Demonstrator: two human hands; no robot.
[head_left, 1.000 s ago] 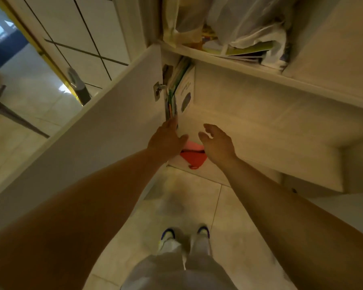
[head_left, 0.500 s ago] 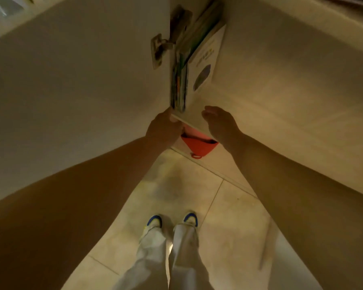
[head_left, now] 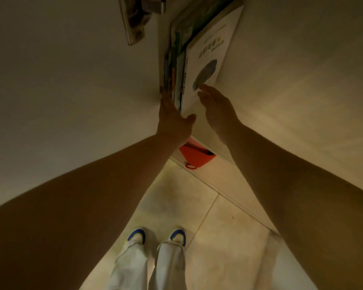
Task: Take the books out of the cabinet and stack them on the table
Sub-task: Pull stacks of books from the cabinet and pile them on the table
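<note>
Standing upright in the left corner of the cabinet shelf point(head_left: 281, 84), the books point(head_left: 182, 65) form a tight row against the cabinet's side wall. The outermost is a white book point(head_left: 213, 57) with a dark oval picture and printed characters on its cover; the spines behind it show green, orange and blue. My left hand point(head_left: 172, 120) lies flat along the left side of the row, fingers extended and together, thumb spread toward the front lower corner of the white book; it is not closed on anything. My right hand point(head_left: 218, 107) is open, fingers slightly apart, fingertips point(head_left: 203, 91) at the lower part of the white cover just below the oval; whether they touch it I cannot tell. The 2 hands bracket the row, 1 on each side. A metal hinge point(head_left: 138, 15) sits on the open cabinet door point(head_left: 61, 80) at upper left. Below the shelf edge a red pouch point(head_left: 197, 153) with a small loop projects between my forearms. Beneath it lie pale floor tiles point(head_left: 187, 201), my 2 blue-toed shoes point(head_left: 157, 236) and light trousers point(head_left: 149, 266).
</note>
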